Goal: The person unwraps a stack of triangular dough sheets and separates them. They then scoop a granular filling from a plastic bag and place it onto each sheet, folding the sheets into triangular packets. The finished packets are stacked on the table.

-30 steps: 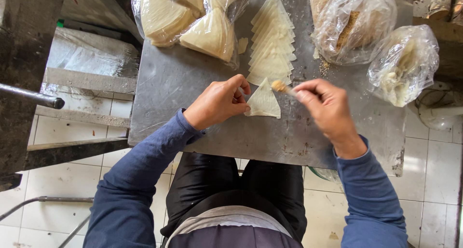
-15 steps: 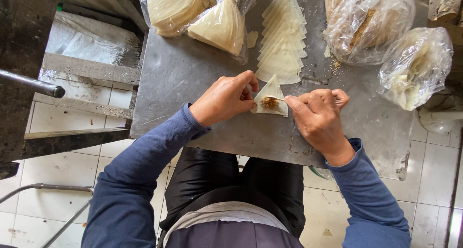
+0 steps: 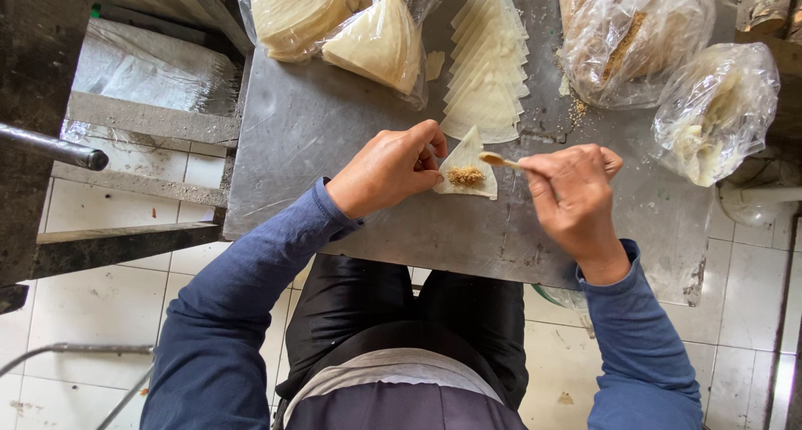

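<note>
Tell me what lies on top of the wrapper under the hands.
A small heap of brown filling sits on the wrapper. The left hand covers its left edge; the right hand holds a spoon above it.
</note>
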